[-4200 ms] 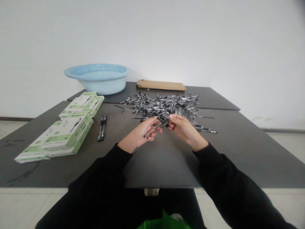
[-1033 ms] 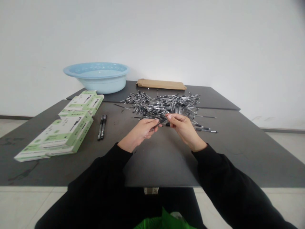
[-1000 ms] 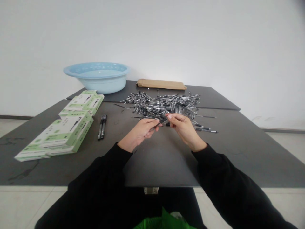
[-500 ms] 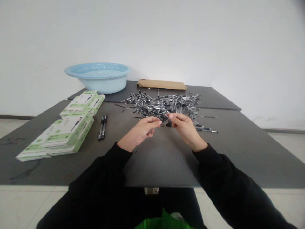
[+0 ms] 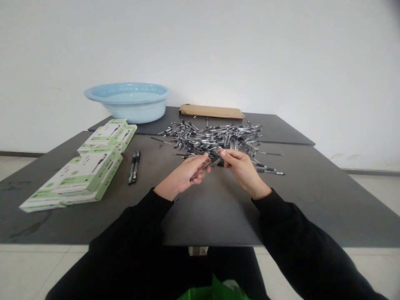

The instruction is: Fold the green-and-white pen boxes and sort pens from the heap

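Note:
In front of the pile, my left hand [image 5: 189,171] is closed around a dark pen [image 5: 206,165], which slants up to the right out of its fingers. My right hand [image 5: 239,166] pinches the pen's upper end between thumb and fingers, so both hands are on it. Its fingertips partly hide that end. Just beyond lies a loose pile of pens [image 5: 215,135] with black and clear parts, pointing many ways. Two black pens [image 5: 134,166] rest side by side to the left of my left hand.
Green and white printed boxes [image 5: 81,173] are stacked at the left of the dark table [image 5: 312,196]. A light blue basin [image 5: 137,110] stands at the back left. Behind the pile lies a flat brown cardboard package [image 5: 212,111], near the wall.
The left fingers have shifted on the pen, and more of its length now shows below the thumb. The right hand keeps its pinch almost in place.

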A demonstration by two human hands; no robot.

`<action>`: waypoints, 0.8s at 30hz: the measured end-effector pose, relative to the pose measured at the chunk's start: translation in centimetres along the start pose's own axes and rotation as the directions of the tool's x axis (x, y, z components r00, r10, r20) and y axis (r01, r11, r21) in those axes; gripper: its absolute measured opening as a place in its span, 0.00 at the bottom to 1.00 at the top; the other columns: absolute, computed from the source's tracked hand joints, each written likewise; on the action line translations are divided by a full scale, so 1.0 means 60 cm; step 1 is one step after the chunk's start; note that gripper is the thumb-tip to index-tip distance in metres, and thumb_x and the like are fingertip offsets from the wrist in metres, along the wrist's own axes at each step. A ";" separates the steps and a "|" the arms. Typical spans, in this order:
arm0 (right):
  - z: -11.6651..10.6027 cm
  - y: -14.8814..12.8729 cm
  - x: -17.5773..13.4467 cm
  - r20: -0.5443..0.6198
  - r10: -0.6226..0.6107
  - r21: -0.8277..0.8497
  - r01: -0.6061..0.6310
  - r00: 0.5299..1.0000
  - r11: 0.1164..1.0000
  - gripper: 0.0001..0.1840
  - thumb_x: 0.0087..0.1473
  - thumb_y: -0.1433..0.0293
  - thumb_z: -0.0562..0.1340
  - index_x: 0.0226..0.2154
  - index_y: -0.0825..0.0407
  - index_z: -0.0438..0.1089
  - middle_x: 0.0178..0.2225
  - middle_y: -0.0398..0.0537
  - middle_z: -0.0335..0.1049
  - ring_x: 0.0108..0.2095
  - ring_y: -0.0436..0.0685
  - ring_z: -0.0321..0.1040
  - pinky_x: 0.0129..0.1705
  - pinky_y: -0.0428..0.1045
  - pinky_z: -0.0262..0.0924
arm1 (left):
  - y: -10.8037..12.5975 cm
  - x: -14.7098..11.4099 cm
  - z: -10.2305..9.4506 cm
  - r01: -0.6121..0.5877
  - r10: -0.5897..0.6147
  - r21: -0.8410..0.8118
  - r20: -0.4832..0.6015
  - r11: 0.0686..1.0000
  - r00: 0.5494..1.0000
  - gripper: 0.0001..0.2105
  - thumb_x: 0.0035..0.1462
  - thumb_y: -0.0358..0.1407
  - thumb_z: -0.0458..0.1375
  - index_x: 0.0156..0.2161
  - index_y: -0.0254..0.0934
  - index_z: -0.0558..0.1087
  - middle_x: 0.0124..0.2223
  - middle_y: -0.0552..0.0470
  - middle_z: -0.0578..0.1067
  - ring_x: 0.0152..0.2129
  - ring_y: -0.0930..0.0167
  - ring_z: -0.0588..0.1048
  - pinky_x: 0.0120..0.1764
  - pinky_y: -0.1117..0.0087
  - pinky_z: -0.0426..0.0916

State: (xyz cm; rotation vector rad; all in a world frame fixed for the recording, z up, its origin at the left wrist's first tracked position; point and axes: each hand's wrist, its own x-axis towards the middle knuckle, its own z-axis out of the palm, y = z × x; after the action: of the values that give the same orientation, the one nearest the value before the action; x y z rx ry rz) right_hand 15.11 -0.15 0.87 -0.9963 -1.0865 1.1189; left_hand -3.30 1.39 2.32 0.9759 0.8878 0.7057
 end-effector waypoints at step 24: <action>0.003 -0.002 0.000 0.060 -0.008 0.015 0.007 0.998 1.000 0.16 0.43 0.55 0.74 0.31 0.49 0.79 0.27 0.42 0.72 0.26 0.49 0.60 0.31 0.49 0.53 | 0.003 -0.001 0.000 -0.091 0.095 0.071 -0.058 0.993 0.994 0.12 0.46 0.34 0.69 0.36 0.36 0.73 0.29 0.56 0.73 0.16 0.81 0.63 0.16 0.81 0.52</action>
State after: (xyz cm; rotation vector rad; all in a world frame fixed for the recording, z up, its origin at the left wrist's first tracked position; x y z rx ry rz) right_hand 14.93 -0.17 1.01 -0.9510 -1.1280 1.1554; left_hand -3.36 1.41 2.48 1.0662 0.9291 0.7920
